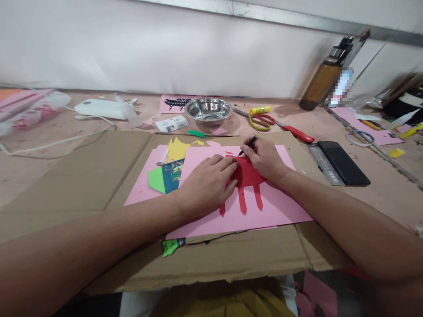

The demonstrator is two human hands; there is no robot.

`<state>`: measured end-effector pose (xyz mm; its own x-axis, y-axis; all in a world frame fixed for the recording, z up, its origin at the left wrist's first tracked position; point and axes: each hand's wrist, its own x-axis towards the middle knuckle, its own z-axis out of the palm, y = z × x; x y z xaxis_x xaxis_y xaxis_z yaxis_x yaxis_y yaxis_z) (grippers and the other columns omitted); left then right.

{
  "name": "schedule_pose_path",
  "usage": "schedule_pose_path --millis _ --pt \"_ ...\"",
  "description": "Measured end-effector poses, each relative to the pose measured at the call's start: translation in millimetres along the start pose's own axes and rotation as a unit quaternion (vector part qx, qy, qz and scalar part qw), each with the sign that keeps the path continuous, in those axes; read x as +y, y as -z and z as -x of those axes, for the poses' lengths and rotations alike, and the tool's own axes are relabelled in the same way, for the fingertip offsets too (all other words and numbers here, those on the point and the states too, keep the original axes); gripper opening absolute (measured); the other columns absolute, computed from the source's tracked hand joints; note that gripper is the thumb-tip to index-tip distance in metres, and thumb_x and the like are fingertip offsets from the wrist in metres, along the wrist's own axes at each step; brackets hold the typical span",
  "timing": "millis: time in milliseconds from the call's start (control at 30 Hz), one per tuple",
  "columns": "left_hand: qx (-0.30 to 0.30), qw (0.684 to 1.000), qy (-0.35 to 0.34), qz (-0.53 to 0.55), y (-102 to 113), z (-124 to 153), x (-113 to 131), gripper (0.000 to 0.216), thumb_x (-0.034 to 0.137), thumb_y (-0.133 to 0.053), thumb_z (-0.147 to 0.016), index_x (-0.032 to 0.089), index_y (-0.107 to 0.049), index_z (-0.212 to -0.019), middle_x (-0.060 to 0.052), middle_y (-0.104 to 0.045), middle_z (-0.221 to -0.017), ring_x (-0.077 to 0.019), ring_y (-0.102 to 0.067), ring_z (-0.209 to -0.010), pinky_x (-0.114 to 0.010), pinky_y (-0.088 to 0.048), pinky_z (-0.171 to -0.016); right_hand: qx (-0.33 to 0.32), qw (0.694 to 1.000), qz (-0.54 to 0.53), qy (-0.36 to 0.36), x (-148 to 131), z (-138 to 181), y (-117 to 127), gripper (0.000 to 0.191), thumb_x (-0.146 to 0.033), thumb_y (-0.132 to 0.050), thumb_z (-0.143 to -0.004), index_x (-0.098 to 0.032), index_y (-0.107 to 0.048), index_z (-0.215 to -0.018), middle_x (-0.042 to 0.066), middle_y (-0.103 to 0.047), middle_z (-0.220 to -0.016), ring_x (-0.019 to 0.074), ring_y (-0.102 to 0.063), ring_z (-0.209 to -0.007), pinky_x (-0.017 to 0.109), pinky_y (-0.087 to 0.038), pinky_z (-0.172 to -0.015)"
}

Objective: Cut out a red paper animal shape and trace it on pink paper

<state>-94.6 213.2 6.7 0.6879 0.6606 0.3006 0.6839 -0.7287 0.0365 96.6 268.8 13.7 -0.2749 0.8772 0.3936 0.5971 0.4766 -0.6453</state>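
A red paper cutout [246, 176] with several pointed strips at its lower edge lies on a pink paper sheet [198, 222]. My left hand [211, 182] rests over the cutout's left part, fingers stretched flat and pressing it down. Pinched in my right hand [262, 156] is a slim black pen [247, 145], its tip down at the cutout's upper edge. The hands nearly meet, and they hide some of the red paper. Left of my left hand, yellow paper [177, 149] and a green and blue paper piece [165, 178] stick out from beneath the pink sheet.
Brown cardboard [76, 176] covers the table. Behind the sheet stand a steel bowl [209, 110], scissors [261, 122] and a yellow glue stick [260, 110]. To the right lie a red-handled cutter [299, 133], a clear ruler [325, 165], a black phone [343, 163]; an amber bottle [319, 83] leans farther back.
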Motion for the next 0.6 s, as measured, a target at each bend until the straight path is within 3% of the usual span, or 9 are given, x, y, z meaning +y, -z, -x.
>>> schedule_pose_path --millis 600 --pt "0.009 1.000 -0.011 0.002 -1.4 0.3 -1.7 0.036 0.025 -0.046 -0.098 0.010 -0.062 -0.126 -0.014 -0.066 -0.125 -0.0283 -0.059 -0.109 -0.047 -0.048 -0.098 0.021 1.000 -0.004 -0.011 -0.6 3.6 0.4 0.010 -0.025 -0.051 -0.086 -0.022 -0.053 -0.077 0.002 -0.063 -0.073 0.0180 -0.056 -0.068 0.033 -0.042 -0.068"
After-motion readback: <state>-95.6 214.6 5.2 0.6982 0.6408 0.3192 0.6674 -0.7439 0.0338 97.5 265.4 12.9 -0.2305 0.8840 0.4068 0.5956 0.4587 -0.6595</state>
